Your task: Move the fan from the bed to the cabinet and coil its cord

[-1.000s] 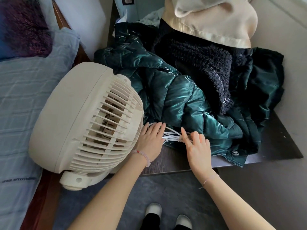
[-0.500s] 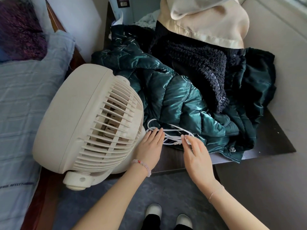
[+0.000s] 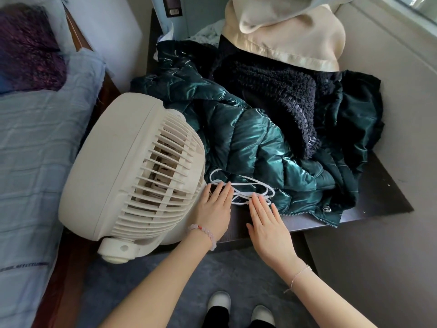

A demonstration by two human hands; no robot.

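Bed: blue crinkled bedsheet on a wood frame, far left; fuzzy purple pillow at top corner, cut off by frame edge.
Fan: round cream plastic fan w/ slatted rear grille, smooth matte shell, lying tilted on the cabinet's left end, just beside the bed; round knob at its base overhangs the front edge.
Cabinet: dark brown flat-topped wooden cabinet, mostly buried; only front strip & right corner bare.
L hand: left hand flat, palm down, fingers straight & close together, tips touching the cord; grips nothing. Pink bead bracelet on wrist.
Cord: thin white plastic cord in loose loops on cabinet top, partly on the jacket hem, right of the fan.
R hand: right hand flat, fingers straight & together, tips at the cord bundle; not clamped. Thin chain on wrist.
Clothes: glossy teal quilted puffer jacket; black nubby knit atop; cream soft fabric at back.
Room: grey floor, pale walls.
Hard to tell: plug end, cord's join to fan hidden.
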